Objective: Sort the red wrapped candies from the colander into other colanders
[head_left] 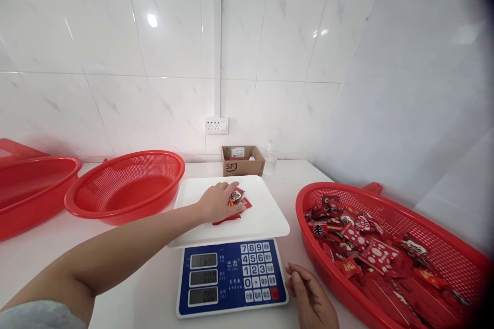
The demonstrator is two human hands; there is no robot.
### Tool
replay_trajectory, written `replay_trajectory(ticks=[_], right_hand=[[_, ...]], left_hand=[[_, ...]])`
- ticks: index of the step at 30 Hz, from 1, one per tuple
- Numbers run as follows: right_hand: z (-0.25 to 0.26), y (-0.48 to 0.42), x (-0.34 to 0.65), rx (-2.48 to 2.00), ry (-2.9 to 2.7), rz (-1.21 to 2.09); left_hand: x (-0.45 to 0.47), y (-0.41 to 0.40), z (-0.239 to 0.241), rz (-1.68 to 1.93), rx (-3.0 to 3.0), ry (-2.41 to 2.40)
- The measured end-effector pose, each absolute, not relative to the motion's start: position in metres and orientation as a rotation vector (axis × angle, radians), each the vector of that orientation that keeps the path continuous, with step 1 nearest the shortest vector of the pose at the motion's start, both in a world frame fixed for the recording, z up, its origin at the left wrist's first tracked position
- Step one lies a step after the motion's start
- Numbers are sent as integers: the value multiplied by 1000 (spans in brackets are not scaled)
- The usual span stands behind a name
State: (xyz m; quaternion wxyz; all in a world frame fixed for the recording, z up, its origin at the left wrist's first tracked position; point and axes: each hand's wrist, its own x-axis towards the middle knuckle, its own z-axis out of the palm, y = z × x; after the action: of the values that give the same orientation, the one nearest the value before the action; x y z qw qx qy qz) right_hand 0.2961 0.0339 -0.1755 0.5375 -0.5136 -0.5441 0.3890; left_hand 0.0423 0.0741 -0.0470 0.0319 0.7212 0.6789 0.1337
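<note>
Head view: red packets (236, 195), glossy, with white-and-black print, are lying bunched on the white pan (268, 218). Left hand (218, 204) is covering part of them, thumb and fingers spread around; can't tell whether it's gripping. Right hand (312, 298) is hovering by the scale (233, 280), loosely curled, part-open, holding nothing visible, bottom edge cutting it off. Top readout (204, 260) is looking illegible.

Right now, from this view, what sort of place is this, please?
Probably a small weighing or packing room: a blue-and-white digital scale, a red oval plastic basket holding many red-wrapped packets, and a glossy white tiled wall suggest it.
</note>
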Motion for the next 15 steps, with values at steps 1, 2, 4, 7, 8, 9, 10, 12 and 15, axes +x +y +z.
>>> replay_trajectory(ticks=[1, 2, 4, 7, 8, 9, 10, 12, 15], right_hand=[[-175, 34, 297, -1226, -1303, 927], [-175, 35, 298, -1228, -1309, 928], [-174, 35, 298, -1226, -1314, 927], [-173, 33, 296, -1212, -1293, 913], [-173, 32, 295, -1209, -1285, 905], [-172, 32, 294, -1209, -1280, 900], [-172, 31, 294, -1210, -1279, 900], [-171, 30, 293, -1216, -1279, 911], [-169, 29, 292, -1219, -1270, 917]], left_hand=[[43, 73, -47, 426, 2216, 2106], [43, 72, -46, 435, 2209, 2117], [44, 72, -44, 438, 2196, 2130], [43, 73, -42, 430, 2182, 2138], [43, 73, -41, 429, 2179, 2138], [42, 73, -41, 428, 2177, 2138], [42, 73, -40, 428, 2175, 2138], [42, 73, -40, 428, 2170, 2140], [42, 70, -40, 426, 2160, 2151]])
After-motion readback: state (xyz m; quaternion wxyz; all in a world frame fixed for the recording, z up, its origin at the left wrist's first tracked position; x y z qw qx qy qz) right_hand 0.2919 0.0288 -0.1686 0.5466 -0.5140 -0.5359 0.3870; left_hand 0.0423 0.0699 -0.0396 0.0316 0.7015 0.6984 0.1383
